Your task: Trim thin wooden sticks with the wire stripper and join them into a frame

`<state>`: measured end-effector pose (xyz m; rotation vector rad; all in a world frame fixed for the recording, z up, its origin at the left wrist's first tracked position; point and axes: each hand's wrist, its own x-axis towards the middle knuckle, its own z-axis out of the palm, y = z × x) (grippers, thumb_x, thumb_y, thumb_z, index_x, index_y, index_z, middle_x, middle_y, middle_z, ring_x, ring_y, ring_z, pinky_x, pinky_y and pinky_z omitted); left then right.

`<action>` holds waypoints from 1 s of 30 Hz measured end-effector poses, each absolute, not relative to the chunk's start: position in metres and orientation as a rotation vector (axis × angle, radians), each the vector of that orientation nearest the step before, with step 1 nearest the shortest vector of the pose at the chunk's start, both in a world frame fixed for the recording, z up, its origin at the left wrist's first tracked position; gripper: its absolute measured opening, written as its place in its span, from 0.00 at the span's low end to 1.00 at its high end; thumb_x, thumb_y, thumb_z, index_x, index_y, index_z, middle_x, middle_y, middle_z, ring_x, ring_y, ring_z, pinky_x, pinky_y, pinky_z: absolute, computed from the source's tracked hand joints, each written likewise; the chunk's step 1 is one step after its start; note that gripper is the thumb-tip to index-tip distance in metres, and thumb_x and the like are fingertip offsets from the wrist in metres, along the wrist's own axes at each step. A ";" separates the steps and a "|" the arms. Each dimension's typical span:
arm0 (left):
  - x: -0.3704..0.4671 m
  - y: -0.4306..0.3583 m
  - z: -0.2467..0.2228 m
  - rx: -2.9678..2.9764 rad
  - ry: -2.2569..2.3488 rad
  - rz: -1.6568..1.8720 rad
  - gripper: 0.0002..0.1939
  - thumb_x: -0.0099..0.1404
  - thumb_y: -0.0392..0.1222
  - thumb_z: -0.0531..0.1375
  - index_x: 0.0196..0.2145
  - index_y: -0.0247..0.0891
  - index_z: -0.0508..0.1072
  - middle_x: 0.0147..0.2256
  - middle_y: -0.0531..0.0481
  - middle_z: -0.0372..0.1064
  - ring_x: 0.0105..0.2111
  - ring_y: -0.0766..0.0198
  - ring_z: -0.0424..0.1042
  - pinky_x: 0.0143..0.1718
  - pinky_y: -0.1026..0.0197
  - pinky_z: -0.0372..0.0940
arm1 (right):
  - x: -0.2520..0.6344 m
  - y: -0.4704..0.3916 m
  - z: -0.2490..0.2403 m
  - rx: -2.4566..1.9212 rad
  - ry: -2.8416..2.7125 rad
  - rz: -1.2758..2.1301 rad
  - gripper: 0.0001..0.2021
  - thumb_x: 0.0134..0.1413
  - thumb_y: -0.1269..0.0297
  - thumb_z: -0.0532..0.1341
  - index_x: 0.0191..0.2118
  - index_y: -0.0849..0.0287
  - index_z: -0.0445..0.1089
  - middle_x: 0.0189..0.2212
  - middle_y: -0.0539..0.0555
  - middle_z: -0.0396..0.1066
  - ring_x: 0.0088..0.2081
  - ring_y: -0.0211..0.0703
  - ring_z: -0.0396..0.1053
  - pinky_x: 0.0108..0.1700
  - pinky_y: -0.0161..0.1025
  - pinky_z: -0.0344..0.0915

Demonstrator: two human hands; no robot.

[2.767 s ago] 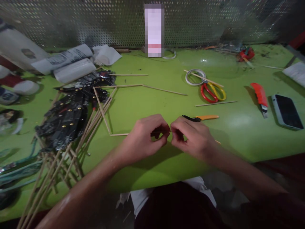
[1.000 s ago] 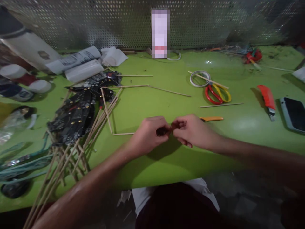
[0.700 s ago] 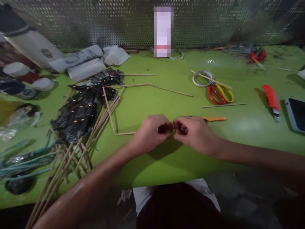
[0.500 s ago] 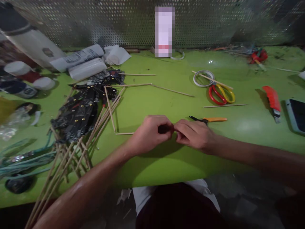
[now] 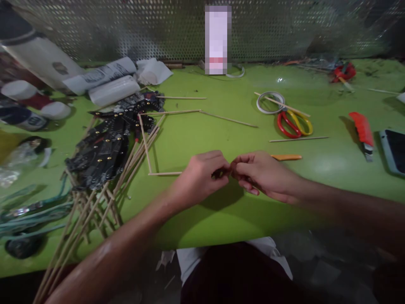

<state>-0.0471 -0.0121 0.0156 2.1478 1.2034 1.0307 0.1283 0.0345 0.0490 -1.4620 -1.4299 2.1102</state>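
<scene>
My left hand (image 5: 205, 175) is closed over the green table, and a thin stick (image 5: 165, 173) runs into it from the left. That stick meets a slanting stick (image 5: 144, 143) at a corner. Fingertips of my right hand (image 5: 262, 175) pinch together and touch those of my left hand; whatever they hold between them is too small to make out. Just behind my right hand lies an orange-handled tool (image 5: 287, 157), its dark end hidden by the hand.
Left, a black studded object (image 5: 109, 147) lies with several sticks (image 5: 76, 236) and bottles. Right are red-and-yellow scissors (image 5: 288, 127), a tape roll (image 5: 262, 110), an orange cutter (image 5: 361, 128) and a phone (image 5: 394, 150). A perforated metal panel (image 5: 158, 33) stands behind.
My right hand has turned, its fingers spreading lower and now covering the dark end of the orange-handled tool. The stick corner at the left has shifted slightly left and up.
</scene>
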 end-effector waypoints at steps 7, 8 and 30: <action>-0.046 -0.012 0.014 2.325 1.154 1.037 0.07 0.61 0.27 0.57 0.28 0.33 0.71 0.27 0.50 0.67 0.27 0.68 0.64 0.28 0.66 0.58 | 0.128 0.036 0.050 -1.524 -1.308 2.251 0.09 0.49 0.73 0.60 0.21 0.61 0.64 0.13 0.45 0.58 0.14 0.27 0.52 0.13 0.28 0.45; -0.046 -0.012 0.013 2.335 1.144 1.036 0.07 0.61 0.27 0.56 0.28 0.33 0.71 0.27 0.50 0.67 0.27 0.68 0.64 0.28 0.66 0.58 | 0.129 0.036 0.049 -1.523 -1.305 2.273 0.09 0.49 0.73 0.59 0.20 0.60 0.63 0.13 0.45 0.57 0.14 0.27 0.51 0.14 0.28 0.45; -0.048 -0.011 0.024 1.716 1.167 1.016 0.06 0.56 0.27 0.62 0.29 0.32 0.77 0.27 0.52 0.74 0.26 0.70 0.69 0.29 0.68 0.64 | 0.158 0.041 0.025 -0.546 -2.665 0.417 0.06 0.55 0.71 0.58 0.37 0.55 0.69 0.29 0.51 0.74 0.29 0.36 0.68 0.30 0.35 0.61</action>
